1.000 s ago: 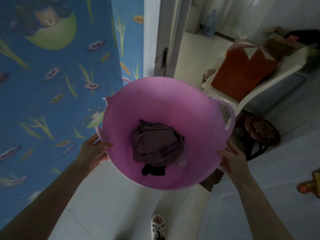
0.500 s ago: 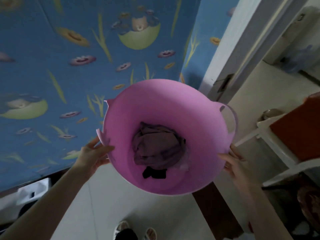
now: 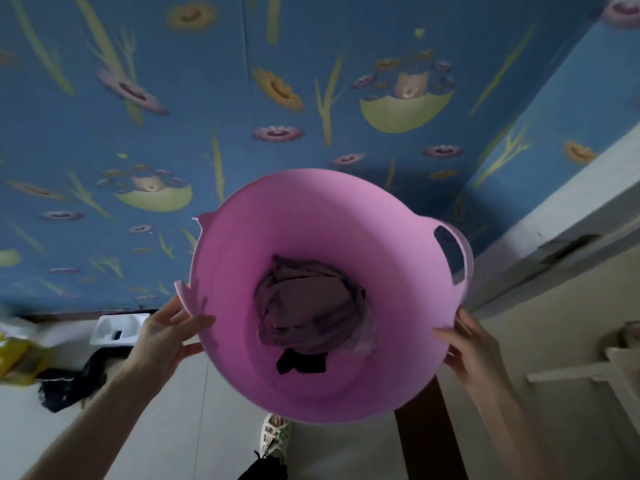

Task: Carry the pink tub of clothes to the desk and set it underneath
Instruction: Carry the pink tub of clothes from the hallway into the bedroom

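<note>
I hold the pink tub [image 3: 311,216] in the air in front of me, seen from above. A bundle of mauve clothes [image 3: 304,303] lies in its bottom, with a small black piece [image 3: 301,362] at the near edge. My left hand [image 3: 169,337] grips the tub's left rim, thumb inside, beside a broken handle stub. My right hand [image 3: 474,348] holds the right rim below the cut-out handle [image 3: 450,258]. No desk is in view.
A blue wall [image 3: 207,98] with flower and bear pictures stands straight ahead. A white door frame [image 3: 568,209] is at the right. On the floor at left lie a white tray [image 3: 117,329], dark cloth [image 3: 72,382] and something yellow [image 3: 17,358]. My slippered foot [image 3: 275,434] shows below the tub.
My view has swung left: the doorway and the white table with the orange box have slid off to the right, and the blue wall now fills the front. Both hands keep their hold.
</note>
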